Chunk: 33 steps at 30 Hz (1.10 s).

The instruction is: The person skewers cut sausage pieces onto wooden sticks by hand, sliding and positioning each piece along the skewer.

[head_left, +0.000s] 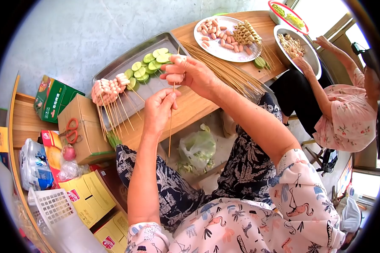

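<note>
Both my hands are over the near edge of the table, around one thin wooden skewer (170, 137) held nearly upright. My left hand (158, 111) pinches the skewer between thumb and fingers. Just above it, my right hand (194, 76) has its fingers curled around a small pink sausage (174, 79) that appears to be on the skewer; the skewer's tip shows above. Behind my hands, a metal tray (107, 71) carries green round slices (140, 72) and skewered pink sausages (107, 89), their sticks pointing towards me. Loose skewers (228, 69) lie in a bundle right of my right hand.
A white plate (217, 50) holds small sausages and folded skewered pieces. Further right, a person (342, 105) reaches into a metal bowl (314, 63); a red-rimmed basin (272, 17) stands behind. Cardboard box (82, 109), scissors (73, 130) and white basket (42, 194) are left. A plastic bag (197, 147) sits below.
</note>
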Each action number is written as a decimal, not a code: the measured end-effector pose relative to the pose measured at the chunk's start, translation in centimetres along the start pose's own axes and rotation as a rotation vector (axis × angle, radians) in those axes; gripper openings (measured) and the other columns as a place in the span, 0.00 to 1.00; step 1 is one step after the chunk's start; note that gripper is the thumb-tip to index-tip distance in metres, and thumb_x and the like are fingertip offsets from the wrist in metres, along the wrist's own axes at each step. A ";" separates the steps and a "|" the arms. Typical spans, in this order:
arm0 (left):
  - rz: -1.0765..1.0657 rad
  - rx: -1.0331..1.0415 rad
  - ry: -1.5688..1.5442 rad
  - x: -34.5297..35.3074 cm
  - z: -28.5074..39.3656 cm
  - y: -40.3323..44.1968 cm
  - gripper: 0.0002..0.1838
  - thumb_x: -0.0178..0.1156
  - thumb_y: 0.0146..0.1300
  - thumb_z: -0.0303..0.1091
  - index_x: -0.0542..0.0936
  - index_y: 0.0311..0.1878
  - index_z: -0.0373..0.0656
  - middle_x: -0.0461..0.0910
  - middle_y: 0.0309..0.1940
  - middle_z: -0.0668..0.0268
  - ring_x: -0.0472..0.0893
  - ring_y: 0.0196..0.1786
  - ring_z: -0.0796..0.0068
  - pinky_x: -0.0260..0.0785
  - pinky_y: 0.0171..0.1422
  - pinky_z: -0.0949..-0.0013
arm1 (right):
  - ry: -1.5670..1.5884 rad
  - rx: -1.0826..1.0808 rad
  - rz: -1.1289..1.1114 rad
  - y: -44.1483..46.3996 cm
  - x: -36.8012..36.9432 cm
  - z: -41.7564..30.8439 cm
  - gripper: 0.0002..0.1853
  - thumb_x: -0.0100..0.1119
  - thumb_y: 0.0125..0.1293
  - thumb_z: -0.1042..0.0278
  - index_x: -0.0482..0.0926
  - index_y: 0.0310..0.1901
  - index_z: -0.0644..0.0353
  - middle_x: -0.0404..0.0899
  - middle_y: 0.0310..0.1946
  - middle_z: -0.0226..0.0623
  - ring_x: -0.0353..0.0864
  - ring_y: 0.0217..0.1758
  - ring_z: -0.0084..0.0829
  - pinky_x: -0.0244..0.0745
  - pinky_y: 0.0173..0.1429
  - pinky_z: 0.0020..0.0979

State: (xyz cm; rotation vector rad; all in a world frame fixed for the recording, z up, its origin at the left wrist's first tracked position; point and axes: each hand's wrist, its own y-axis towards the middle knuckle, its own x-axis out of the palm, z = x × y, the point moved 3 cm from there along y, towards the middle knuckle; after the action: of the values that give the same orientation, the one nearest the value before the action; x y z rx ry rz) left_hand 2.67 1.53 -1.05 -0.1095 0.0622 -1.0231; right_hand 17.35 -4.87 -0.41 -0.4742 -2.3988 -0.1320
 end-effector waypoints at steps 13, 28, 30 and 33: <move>0.001 0.038 0.059 -0.1 0.1 -0.1 0.09 0.54 0.68 0.31 0.82 0.39 0.38 0.72 0.19 0.77 0.64 0.20 0.90 0.55 0.24 0.81 | -0.047 -0.022 -0.008 0.0 -0.3 0.2 0.18 0.47 0.73 0.62 0.70 0.54 0.69 0.79 0.48 0.51 0.81 0.51 0.40 0.74 0.59 0.37; 0.059 0.044 0.070 -0.2 -0.1 0.2 0.09 0.54 0.67 0.30 0.82 0.39 0.37 0.73 0.19 0.75 0.65 0.20 0.90 0.56 0.24 0.80 | -0.042 0.101 -0.002 -0.5 0.6 1.6 0.24 0.57 0.68 0.65 0.66 0.62 0.64 0.77 0.51 0.49 0.80 0.54 0.41 0.75 0.58 0.36; 0.058 0.058 0.074 -0.1 0.0 0.3 0.09 0.54 0.67 0.30 0.82 0.39 0.37 0.73 0.19 0.75 0.64 0.20 0.90 0.56 0.23 0.80 | -0.050 0.084 -0.007 -0.4 0.5 1.4 0.23 0.57 0.68 0.64 0.67 0.61 0.65 0.77 0.51 0.49 0.80 0.54 0.41 0.74 0.59 0.36; 0.058 0.033 0.061 -0.2 0.1 0.3 0.09 0.54 0.67 0.30 0.82 0.39 0.37 0.73 0.19 0.75 0.64 0.19 0.90 0.55 0.23 0.80 | -0.030 0.079 -0.013 -0.4 0.5 1.3 0.22 0.53 0.70 0.61 0.68 0.60 0.65 0.77 0.51 0.49 0.80 0.53 0.41 0.74 0.59 0.37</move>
State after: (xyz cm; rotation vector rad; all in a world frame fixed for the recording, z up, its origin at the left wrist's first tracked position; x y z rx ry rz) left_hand 2.81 1.81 -1.01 -0.0457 0.1036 -0.9696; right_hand 16.09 -4.78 -1.04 -0.4266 -2.4273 -0.0365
